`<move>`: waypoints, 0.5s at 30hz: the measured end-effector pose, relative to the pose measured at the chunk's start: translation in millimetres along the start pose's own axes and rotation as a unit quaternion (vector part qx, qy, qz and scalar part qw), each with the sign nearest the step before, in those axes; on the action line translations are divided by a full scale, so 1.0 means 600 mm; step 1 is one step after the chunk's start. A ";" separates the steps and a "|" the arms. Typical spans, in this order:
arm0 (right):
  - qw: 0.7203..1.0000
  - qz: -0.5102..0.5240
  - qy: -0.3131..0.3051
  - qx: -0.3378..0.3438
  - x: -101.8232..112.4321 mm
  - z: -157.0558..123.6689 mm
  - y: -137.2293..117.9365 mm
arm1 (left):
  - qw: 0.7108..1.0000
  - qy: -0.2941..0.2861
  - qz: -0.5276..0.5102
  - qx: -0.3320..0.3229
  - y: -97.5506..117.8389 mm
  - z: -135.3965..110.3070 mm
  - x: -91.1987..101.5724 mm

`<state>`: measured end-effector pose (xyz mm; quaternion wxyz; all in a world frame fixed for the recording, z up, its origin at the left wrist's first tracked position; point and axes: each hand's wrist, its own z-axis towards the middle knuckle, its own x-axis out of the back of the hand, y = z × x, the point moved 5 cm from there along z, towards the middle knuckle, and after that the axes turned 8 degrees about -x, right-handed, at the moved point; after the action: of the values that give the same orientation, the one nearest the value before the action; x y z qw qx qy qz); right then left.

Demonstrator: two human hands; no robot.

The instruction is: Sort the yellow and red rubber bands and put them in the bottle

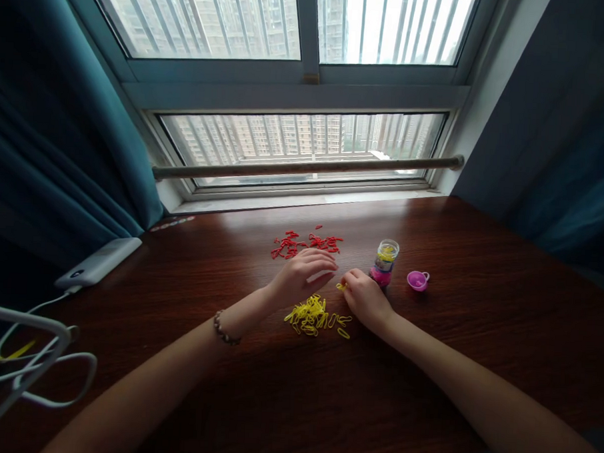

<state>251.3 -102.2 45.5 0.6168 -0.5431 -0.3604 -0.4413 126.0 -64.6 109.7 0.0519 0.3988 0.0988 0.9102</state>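
Observation:
A heap of small yellow rubber bands (314,316) lies on the dark wooden table (295,386) between my hands. My left hand (302,274) rests just behind the heap, fingers loosely curled and apart, holding nothing that I can see. My right hand (363,297) sits to the right of the heap and pinches one yellow band (340,286) between its fingertips. Further back lies a scatter of red rubber bands (306,243). A small clear jar (384,262) with coloured bands inside stands just behind my right hand.
A pink lid (418,280) lies right of the jar. A white power bank (99,262) with a white cable (40,369) sits at the table's left edge. A window with a rail (304,166) runs along the back, with teal curtains (60,129) at both sides.

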 end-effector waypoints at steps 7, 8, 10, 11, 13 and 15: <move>0.998 -0.056 0.007 0.005 -0.017 0.010 0.001 | 0.984 0.044 -0.023 0.171 -0.035 -0.144 0.012; 0.998 -0.059 0.007 0.004 -0.019 0.011 0.000 | 0.980 0.049 -0.024 0.190 -0.037 -0.152 0.012; 0.998 -0.058 0.008 0.002 -0.021 0.012 -0.001 | 0.976 0.055 -0.032 0.209 -0.038 -0.158 0.010; 0.999 -0.053 0.009 0.001 -0.020 0.012 -0.002 | 0.976 0.056 -0.037 0.209 -0.037 -0.157 0.009; 0.999 -0.039 0.014 0.002 -0.018 0.011 -0.002 | 0.977 0.054 -0.045 0.201 -0.035 -0.154 0.005; 1.000 -0.018 0.020 0.010 -0.016 0.007 -0.004 | 0.979 0.050 -0.043 0.192 -0.034 -0.152 0.003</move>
<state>246.1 -96.6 38.2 0.6215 -0.5207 -0.3623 -0.4597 58.1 -57.2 46.1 0.0083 0.3507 0.2913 0.8900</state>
